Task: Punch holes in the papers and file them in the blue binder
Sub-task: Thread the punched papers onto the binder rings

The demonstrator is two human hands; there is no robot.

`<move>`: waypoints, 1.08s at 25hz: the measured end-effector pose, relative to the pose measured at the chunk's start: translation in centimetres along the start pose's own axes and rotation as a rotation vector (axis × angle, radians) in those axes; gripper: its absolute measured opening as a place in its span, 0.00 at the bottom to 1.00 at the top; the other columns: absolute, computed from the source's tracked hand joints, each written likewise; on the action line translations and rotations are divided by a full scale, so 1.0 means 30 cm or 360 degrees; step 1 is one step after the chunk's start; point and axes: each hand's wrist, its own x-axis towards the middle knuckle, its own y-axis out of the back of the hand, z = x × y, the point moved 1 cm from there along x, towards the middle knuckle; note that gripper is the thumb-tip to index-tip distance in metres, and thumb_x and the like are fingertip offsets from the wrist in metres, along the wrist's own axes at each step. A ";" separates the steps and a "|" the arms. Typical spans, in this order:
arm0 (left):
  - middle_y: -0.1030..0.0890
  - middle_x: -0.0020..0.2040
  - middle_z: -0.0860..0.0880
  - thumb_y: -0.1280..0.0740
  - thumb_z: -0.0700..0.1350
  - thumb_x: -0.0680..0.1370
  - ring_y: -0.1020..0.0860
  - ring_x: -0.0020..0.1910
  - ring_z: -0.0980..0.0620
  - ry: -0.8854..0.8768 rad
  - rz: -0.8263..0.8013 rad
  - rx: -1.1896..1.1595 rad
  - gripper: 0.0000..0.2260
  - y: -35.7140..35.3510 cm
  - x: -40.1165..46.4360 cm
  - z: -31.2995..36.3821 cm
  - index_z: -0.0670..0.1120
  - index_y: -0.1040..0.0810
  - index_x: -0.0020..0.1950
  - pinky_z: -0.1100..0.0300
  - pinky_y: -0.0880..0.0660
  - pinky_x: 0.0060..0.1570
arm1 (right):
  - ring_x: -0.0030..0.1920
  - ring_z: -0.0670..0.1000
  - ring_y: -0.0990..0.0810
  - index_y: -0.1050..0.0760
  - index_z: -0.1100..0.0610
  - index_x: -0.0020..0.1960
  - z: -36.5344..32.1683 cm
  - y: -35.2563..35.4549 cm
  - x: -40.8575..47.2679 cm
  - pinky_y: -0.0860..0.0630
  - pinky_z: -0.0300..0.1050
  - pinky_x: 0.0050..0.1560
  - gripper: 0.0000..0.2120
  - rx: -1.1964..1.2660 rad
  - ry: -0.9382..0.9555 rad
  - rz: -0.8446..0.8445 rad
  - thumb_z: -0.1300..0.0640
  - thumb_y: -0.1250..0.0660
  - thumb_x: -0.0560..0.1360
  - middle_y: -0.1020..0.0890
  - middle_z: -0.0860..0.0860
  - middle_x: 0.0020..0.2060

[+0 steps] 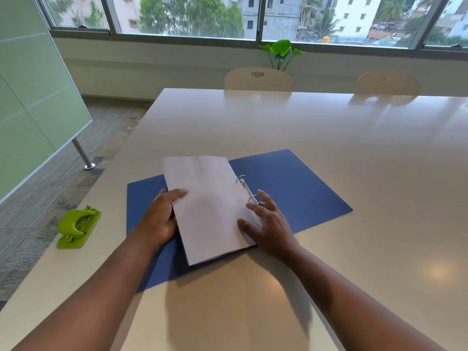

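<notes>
The blue binder (pixel 291 188) lies open and flat on the table, its metal rings (pixel 247 190) standing along the spine. A stack of white papers (pixel 207 206) lies over the binder's left half, its right edge at the rings. My left hand (pixel 162 219) grips the stack's left edge, thumb on top. My right hand (pixel 268 224) rests on the stack's right edge beside the near ring, fingers spread and fairly straight. The green hole punch (pixel 77 228) sits on the table at the left edge, away from both hands.
The beige table (pixel 329 138) stretches far ahead and to the right. Two pale chairs (pixel 258 79) stand at its far side, with a small plant (pixel 282 50) by the window. A frosted green partition (pixel 33 102) stands on the floor at left.
</notes>
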 end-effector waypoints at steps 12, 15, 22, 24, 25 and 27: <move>0.17 0.62 0.40 0.35 0.35 0.80 0.17 0.57 0.41 -0.0040 -0.0209 0.0070 0.18 -0.256 0.025 0.072 0.44 0.26 0.70 0.48 0.16 0.45 | 0.72 0.49 0.26 0.30 0.47 0.77 -0.090 0.084 -0.067 0.26 0.45 0.66 0.33 0.0209 0.0498 0.0422 0.42 0.30 0.73 0.29 0.47 0.76; 0.15 0.55 0.44 0.37 0.38 0.83 0.15 0.50 0.46 -0.0070 -0.0362 0.0092 0.12 -0.356 0.000 0.066 0.46 0.25 0.66 0.49 0.16 0.43 | 0.54 0.46 0.18 0.22 0.55 0.70 -0.074 0.118 -0.042 0.24 0.29 0.52 0.25 0.0318 0.0250 0.0769 0.61 0.36 0.74 0.16 0.48 0.60; 0.27 0.73 0.50 0.30 0.55 0.76 0.29 0.72 0.52 -0.0420 -0.0466 0.1118 0.29 -0.402 0.055 -0.043 0.50 0.30 0.76 0.57 0.34 0.66 | 0.49 0.53 0.21 0.25 0.53 0.62 -0.002 0.189 -0.018 0.21 0.53 0.52 0.08 0.1206 -0.0687 0.0924 0.59 0.38 0.84 0.22 0.46 0.46; 0.36 0.80 0.48 0.29 0.52 0.79 0.37 0.78 0.48 -0.0507 -0.0415 0.1612 0.32 -0.376 0.087 -0.105 0.48 0.37 0.80 0.56 0.38 0.72 | 0.47 0.51 0.23 0.28 0.50 0.62 0.018 0.200 -0.015 0.21 0.56 0.57 0.09 0.1328 -0.0836 0.0939 0.60 0.36 0.83 0.23 0.45 0.47; 0.39 0.81 0.47 0.29 0.53 0.79 0.40 0.80 0.47 -0.0537 -0.0425 0.1807 0.34 -0.363 0.105 -0.131 0.47 0.39 0.81 0.52 0.40 0.76 | 0.49 0.51 0.24 0.29 0.48 0.61 0.029 0.203 -0.014 0.21 0.54 0.58 0.10 0.1392 -0.0890 0.0949 0.60 0.36 0.83 0.24 0.44 0.48; 0.42 0.83 0.46 0.31 0.57 0.79 0.44 0.81 0.46 -0.0571 -0.0478 0.2082 0.37 -0.352 0.137 -0.161 0.47 0.42 0.82 0.47 0.44 0.79 | 0.54 0.53 0.23 0.30 0.45 0.61 0.050 0.204 -0.010 0.21 0.49 0.57 0.11 0.1501 -0.1007 0.0947 0.58 0.35 0.83 0.24 0.44 0.51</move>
